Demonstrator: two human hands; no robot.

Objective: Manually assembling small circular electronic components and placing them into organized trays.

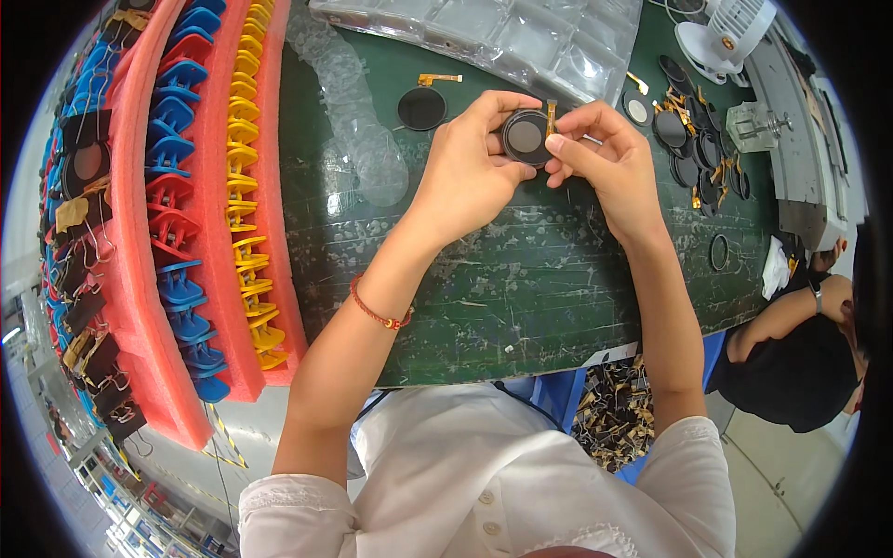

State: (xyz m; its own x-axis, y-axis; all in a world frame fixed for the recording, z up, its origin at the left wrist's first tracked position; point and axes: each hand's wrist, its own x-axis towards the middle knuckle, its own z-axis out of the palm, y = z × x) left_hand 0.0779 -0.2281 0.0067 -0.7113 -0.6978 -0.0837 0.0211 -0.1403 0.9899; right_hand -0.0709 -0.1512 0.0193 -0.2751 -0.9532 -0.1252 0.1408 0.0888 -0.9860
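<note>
My left hand (pixel 470 172) holds a round black display module (pixel 524 137) by its rim, the fingers curled behind it and the thumb along its lower edge. An orange ribbon cable (pixel 552 113) stands up at the module's right side. My right hand (pixel 609 158) pinches the base of that cable between thumb and fingers; the fingertips behind are partly hidden. On the green table (pixel 521 288), beyond my left hand, lies a similar dark disc (pixel 421 109) with its own orange ribbon cable.
Clear plastic trays (pixel 502 37) lie at the back. Pink foam strips (pixel 270 186) at the left hold yellow, blue and red clamps. To the right are a pile of dark discs with cables (pixel 693 139), a glass bottle (pixel 752 127), a white fan (pixel 726 42) and another person's arm (pixel 777 321).
</note>
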